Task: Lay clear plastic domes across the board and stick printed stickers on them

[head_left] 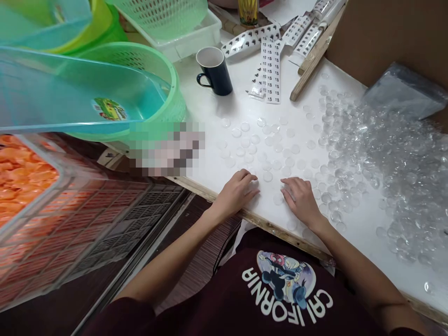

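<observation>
My left hand (237,192) rests palm down near the front edge of the white table (210,112), its fingers slightly curled and touching the surface beside clear round glass discs (268,176). A little to its right, my right hand (300,198) also lies palm down, with fingertips pressing on a disc. Neither hand lifts anything. Several discs lie spread in loose rows just beyond both hands. A large heap of the same clear discs (392,158) covers the table to the right.
A dark mug (214,71) stands at the back. Printed sticker strips (271,70) and a wooden stick (311,60) lie behind the discs. Green baskets (150,70) and a teal tub (70,93) sit left; an orange-filled crate (31,186) is lower left. A cardboard box (385,32) stands right.
</observation>
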A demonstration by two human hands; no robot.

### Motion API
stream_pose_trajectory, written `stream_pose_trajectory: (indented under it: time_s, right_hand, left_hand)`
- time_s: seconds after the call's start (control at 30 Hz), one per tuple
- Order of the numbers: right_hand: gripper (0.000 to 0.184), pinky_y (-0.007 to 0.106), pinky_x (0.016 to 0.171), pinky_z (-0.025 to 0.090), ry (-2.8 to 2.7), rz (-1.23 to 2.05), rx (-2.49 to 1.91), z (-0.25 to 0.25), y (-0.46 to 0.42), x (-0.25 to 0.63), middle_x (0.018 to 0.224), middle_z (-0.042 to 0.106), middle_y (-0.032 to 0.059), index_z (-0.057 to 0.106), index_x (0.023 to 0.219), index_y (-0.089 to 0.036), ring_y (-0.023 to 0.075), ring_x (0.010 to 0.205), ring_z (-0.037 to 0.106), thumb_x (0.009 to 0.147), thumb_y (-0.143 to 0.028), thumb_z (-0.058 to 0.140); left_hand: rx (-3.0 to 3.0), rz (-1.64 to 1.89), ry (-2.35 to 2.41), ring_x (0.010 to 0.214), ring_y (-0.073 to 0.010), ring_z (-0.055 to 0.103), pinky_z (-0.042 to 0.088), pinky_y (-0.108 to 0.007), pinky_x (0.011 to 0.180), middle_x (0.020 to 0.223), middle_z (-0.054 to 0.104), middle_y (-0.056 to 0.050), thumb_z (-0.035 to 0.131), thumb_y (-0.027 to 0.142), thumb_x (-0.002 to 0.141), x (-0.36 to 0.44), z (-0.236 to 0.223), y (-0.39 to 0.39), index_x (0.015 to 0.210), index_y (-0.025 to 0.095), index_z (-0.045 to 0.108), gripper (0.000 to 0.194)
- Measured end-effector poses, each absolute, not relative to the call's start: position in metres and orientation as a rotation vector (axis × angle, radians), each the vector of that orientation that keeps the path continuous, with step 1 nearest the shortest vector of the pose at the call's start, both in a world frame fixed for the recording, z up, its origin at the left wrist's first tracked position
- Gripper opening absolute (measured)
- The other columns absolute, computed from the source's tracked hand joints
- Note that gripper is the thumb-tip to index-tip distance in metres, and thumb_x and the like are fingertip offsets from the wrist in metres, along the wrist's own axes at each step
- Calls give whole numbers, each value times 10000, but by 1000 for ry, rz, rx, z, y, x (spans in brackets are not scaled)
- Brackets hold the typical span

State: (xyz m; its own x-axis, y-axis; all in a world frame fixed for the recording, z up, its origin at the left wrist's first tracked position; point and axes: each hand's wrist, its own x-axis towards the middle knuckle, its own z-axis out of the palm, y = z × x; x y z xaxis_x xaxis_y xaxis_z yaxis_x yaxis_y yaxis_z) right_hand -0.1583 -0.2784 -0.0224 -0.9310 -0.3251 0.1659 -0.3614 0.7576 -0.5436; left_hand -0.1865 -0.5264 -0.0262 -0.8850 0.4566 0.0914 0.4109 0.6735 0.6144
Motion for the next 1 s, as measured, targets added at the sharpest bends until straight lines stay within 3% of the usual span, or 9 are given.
stream_pose_trajectory:
  time_s: [0.2, 0.27, 0.4, 0.53, 0.63, 0.73, 0.83, 1.0]
  right_hand:
    - [248, 411, 887, 425, -2899, 847, 803, -21, -295, -149, 1134, 672, 123, 644, 1198, -179, 261, 1036, 598, 992, -219, 511]
    - [246, 409, 890, 426, -2918, 859, 895, -22, -301, -146, 1153, 664, 127, 646, 1195, -177, 257, 1039, 587, 990, -208, 515]
    - [229, 404, 877, 431, -2934, 846, 982, -26, -310, -143, 1159, 653, 132, 645, 1181, -168, 259, 1041, 570, 979, -200, 542]
    - [236, 410, 851, 455, -2940, 783, 1065, -30, -320, -144, 1174, 641, 139, 647, 1167, -168, 271, 1012, 557, 941, -236, 625]
    - [226, 413, 852, 472, -2931, 779, 1118, -31, -330, -146, 1164, 638, 138, 648, 1153, -165, 273, 1014, 555, 938, -231, 631]
    - [234, 414, 857, 479, -2916, 850, 1115, -31, -333, -151, 1145, 642, 135, 644, 1162, -153, 267, 1015, 564, 940, -227, 628]
    - [211, 405, 859, 484, -2898, 942, 1039, -30, -325, -155, 1123, 655, 125, 648, 1155, -157, 257, 1011, 582, 964, -222, 587]
    - [221, 411, 880, 500, -2820, 971, 880, -27, -293, -150, 1110, 660, 130, 651, 1158, -157, 248, 1009, 599, 998, -231, 518]
  left_hand:
    - [762, 914, 2769, 881, -207, 602, 526, -333, 769, 933, 577, -57, 526, 214, 978, -188, -28, -529, 932, 193, 594, 85]
    - [722, 913, 2805, 897, -206, 605, 531, -331, 774, 971, 575, -61, 559, 220, 962, -186, -28, -531, 958, 195, 590, 41]
    - [687, 912, 2866, 1010, -231, 603, 543, -351, 844, 1114, 573, -91, 633, 221, 914, -185, -28, -533, 1090, 194, 574, 188]
    - [718, 869, 2832, 912, -218, 608, 542, -355, 809, 1002, 599, -81, 573, 191, 935, -186, -27, -533, 965, 182, 593, 37]
    - [708, 858, 2864, 872, -215, 599, 536, -357, 792, 919, 602, -69, 533, 181, 943, -185, -23, -535, 893, 187, 600, 83]
    - [702, 843, 2869, 887, -219, 600, 535, -353, 785, 946, 598, -69, 588, 222, 931, -185, -21, -539, 905, 188, 596, 44]
    - [700, 778, 2858, 905, -231, 604, 537, -357, 786, 979, 588, -75, 672, 263, 893, -187, -20, -543, 898, 185, 581, 120]
    - [746, 654, 2883, 885, -240, 609, 531, -364, 778, 941, 608, -83, 607, 256, 931, -188, -15, -544, 840, 190, 558, 122]
